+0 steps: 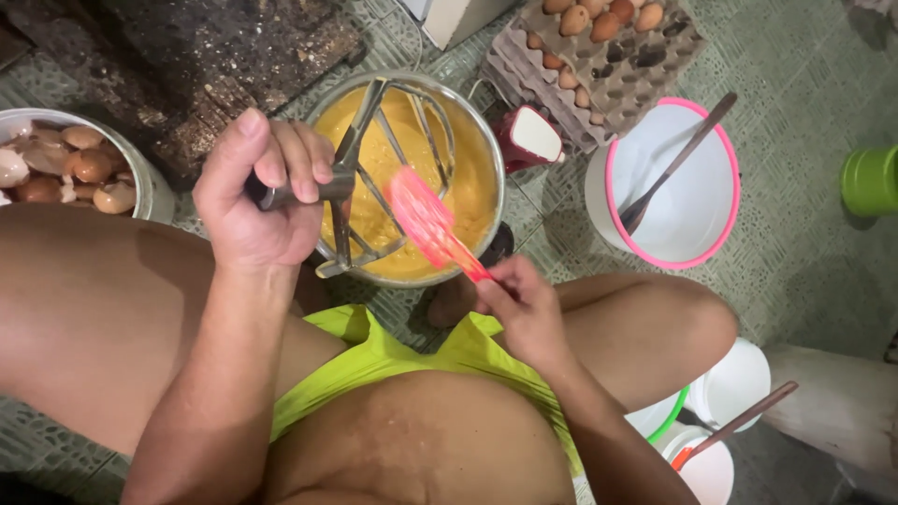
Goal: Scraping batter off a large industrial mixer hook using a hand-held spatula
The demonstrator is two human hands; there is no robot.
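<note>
left hand (257,192) is gripping the shaft of a metal mixer beater (374,173), fingers wrapped tight around it, and is holding it tilted over a steel mixing bowl (491,159). the beater's open frame is hanging above the yellow batter (468,182) filling the bowl, smeared with the same batter. right hand (524,304) is pinching the handle of a pink spatula (426,220) between thumb and fingers; the blade is pressing against the beater's bars, over the middle of the bowl. the bowl is sitting on the patterned floor just in front of the person's knees.

surroundings: a white bucket of broken eggshells (70,168) is standing to the left, beside the left thigh. a grey carton tray (608,56) holding a few whole eggs is lying beyond the bowl, to its right. a white basin with pink rim (673,182) is resting near the right knee, a long-handled utensil (678,159) leaning inside it. a green cup (870,178) is sitting at the far right edge.
</note>
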